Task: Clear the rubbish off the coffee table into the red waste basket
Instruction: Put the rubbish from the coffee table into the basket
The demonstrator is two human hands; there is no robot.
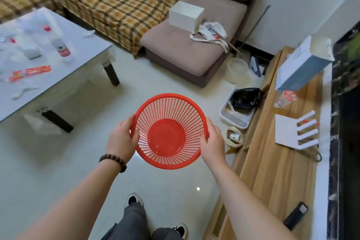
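I hold the red waste basket (169, 130), a round slatted plastic one, above the floor in the middle of the view; nothing lies inside it. My left hand (121, 139) grips its left rim and my right hand (212, 142) grips its right rim. The coffee table (91, 45) stands at the left with rubbish on its pale top: an orange wrapper (29, 73), a plastic bottle (61, 46) with a red label, a white plastic spoon (23, 92), a small white box (31, 52) and several crumpled clear plastic pieces.
A plaid-covered sofa (109, 0) and a brown seat (194, 45) with a white box stand behind. A wooden TV bench (278, 161) runs along the right, with a router and a carton. A tray with a black bag (245, 97) sits on the floor.
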